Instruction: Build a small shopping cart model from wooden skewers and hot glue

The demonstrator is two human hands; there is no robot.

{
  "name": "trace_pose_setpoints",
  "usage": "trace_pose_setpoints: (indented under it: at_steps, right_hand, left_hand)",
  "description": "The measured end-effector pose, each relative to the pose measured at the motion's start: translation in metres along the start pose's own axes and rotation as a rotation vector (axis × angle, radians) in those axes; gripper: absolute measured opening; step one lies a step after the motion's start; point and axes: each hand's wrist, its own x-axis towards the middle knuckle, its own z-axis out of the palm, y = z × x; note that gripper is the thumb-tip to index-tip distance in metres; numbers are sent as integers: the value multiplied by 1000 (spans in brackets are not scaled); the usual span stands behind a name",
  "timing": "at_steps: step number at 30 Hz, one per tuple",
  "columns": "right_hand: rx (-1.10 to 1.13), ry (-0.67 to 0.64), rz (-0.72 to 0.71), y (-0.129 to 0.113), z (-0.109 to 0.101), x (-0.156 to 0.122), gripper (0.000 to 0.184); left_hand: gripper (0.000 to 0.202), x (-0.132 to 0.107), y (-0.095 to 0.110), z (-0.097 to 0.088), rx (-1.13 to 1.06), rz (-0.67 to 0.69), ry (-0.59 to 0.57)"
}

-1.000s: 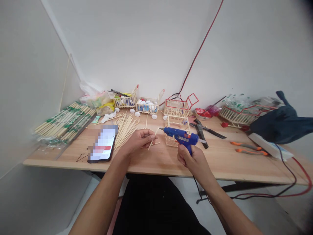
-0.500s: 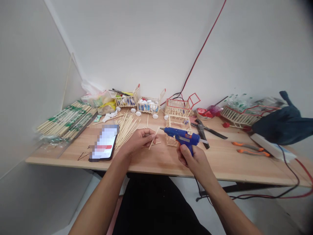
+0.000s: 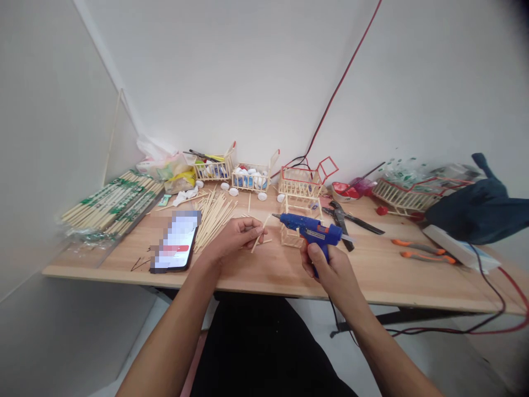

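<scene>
Between thumb and fingers, my left hand [image 3: 243, 236] pinches a thin wooden stick [image 3: 257, 242], its upper end pointing up and right. My right hand [image 3: 326, 264] is wrapped around the handle of a blue glue gun [image 3: 312, 229], which has a glue stick poking out of its back. The gun's nozzle points left, a small gap from the stick's upper end. Partly hidden behind the gun is a small wooden stick frame [image 3: 291, 238]. A pile of loose sticks [image 3: 215, 218] lies left of my left hand.
Finished stick carts [image 3: 252, 179] stand along the wall. A phone [image 3: 176, 242] and bagged chopsticks [image 3: 119, 204] lie to the left. Black pliers [image 3: 341, 220], orange-handled pliers [image 3: 425, 251], a power strip [image 3: 458, 251] and a dark cloth [image 3: 483, 207] are on the right.
The glue gun has moved slightly right, so its nozzle is now a little farther from the stick's end. My left hand has stayed nearly still.
</scene>
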Motion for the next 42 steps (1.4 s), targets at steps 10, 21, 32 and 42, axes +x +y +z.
trace_pose_setpoints:
  at_steps: [10,21,32,42]
  right_hand:
    - [-9,-82,-12,6,3,-11,47]
    - [-62,-190,-45,7,14,-26,44]
    - [-162,-183,-96,1,14,-25,50]
    - [-199,-181,-93,1,17,-22,52]
  left_hand:
    - [31,4,-16,-4,-367,-41,156]
    - [28,7,-22,-8,-487,-58,168]
    - [27,7,-20,-8,-491,-63,172]
    - [27,6,-20,-8,-482,-47,159]
